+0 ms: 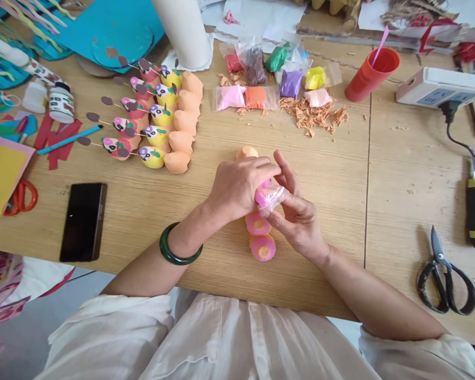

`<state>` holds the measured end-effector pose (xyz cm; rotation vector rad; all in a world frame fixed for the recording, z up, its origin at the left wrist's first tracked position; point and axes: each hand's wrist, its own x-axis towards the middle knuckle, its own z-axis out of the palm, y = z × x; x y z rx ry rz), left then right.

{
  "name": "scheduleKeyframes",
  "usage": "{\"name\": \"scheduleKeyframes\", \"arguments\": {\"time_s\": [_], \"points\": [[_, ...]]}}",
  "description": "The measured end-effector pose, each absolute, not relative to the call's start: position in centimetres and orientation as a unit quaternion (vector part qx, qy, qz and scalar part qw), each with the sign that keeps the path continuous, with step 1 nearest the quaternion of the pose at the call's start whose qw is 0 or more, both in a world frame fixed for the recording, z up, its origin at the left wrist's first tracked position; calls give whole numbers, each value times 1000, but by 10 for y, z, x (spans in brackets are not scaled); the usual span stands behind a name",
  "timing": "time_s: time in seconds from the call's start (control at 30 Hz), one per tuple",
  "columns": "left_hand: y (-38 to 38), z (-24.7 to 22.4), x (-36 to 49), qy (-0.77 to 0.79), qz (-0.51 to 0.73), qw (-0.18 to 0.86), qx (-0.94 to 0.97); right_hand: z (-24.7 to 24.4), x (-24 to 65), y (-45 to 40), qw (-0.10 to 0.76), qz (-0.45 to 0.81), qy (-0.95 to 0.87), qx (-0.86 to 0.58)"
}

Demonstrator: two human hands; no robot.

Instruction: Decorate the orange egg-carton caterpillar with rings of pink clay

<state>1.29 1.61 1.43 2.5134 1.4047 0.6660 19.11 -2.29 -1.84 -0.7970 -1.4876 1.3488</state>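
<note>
Between my hands is a small clear plastic bag of pink modelling clay. My left hand, with a green bangle on its wrist, is closed around the bag's left side. The thumb and fingers of my right hand pinch the bag's clear edge. Just beneath lies a row of peach egg-shaped cups. Its nearest cups carry pink clay rings around peach centres; my hands hide the middle of the row.
Painted egg-cup rows with stick antennae stand at the left. Clay bags and orange shavings lie at the back, beside a red cup. A phone is at left; scissors and a power strip are at right.
</note>
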Motion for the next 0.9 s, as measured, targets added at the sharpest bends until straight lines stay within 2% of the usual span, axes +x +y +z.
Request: {"name": "scheduleKeyframes", "arguments": {"time_s": [0.2,0.33,0.47,0.67,0.9], "points": [[15,15,11,464,256,96,843,-17,196,-18,451,503,-655,-339],[17,12,9,458,309,133,823,-18,201,-18,476,481,-640,-364],[19,9,7,475,315,112,814,-19,200,-18,498,472,-608,-399],[22,7,2,532,279,67,797,-22,196,-16,525,518,-524,-427],[25,6,1,567,265,70,777,-19,197,-10,557,591,-400,-425]]}}
